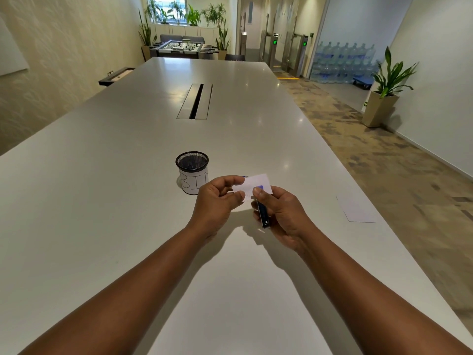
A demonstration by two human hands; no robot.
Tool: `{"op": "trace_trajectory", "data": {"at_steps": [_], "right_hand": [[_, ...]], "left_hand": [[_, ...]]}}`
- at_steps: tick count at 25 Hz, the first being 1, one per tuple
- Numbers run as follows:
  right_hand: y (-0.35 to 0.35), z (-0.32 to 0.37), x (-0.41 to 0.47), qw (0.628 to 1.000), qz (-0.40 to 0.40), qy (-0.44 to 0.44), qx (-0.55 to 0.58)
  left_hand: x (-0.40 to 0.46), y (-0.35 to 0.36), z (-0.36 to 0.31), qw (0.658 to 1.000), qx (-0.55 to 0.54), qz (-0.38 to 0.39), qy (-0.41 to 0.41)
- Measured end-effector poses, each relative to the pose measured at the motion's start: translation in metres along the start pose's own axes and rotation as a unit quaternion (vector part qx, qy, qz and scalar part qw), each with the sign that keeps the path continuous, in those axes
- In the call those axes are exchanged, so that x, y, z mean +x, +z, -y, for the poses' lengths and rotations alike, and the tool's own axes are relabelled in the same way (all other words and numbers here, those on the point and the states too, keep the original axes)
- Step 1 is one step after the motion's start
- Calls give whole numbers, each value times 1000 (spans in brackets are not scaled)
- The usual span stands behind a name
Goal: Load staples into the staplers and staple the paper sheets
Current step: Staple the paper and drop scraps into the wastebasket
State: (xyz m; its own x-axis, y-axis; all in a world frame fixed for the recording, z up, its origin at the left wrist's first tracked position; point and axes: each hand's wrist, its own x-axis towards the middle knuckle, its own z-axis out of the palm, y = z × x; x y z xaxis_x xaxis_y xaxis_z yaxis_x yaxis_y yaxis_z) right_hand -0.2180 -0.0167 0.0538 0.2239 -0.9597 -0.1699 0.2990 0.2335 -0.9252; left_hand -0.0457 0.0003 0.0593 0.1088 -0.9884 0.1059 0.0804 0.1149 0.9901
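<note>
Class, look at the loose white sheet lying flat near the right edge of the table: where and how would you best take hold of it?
Pinch the loose white sheet at its corner nearest the table edge, coming in from the right. It lies flat with no raised part to grasp from above, so probably slide that corner just past the edge, thumb on top and fingers under.

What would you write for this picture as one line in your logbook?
left hand: pinches paper slip | right hand: holds small stapler, thumb on top | mesh cup: behind hands | spare paper: right, on table
</note>
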Motion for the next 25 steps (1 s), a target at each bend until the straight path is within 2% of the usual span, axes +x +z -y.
{"op": "trace_trajectory", "data": {"at_steps": [4,7,10,12,17,25], "right_hand": [[-19,10,6,999,-16,-15,-43],[-36,16,13,985,-90,-55,-134],[-52,11,23,936,-202,-91,-275],[-62,4,28,892,-245,-106,-364],[-70,-14,44,798,-260,-96,-535],[-72,-18,51,768,-259,-59,-583]], "left_hand": [[10,-5,2,999,14,-29,15],[17,-10,4,999,11,-37,15],[20,-12,8,999,14,-39,5],[21,-11,12,999,15,-39,-2],[21,-9,18,999,16,-30,-14],[22,-3,22,999,11,-19,-24]]}}
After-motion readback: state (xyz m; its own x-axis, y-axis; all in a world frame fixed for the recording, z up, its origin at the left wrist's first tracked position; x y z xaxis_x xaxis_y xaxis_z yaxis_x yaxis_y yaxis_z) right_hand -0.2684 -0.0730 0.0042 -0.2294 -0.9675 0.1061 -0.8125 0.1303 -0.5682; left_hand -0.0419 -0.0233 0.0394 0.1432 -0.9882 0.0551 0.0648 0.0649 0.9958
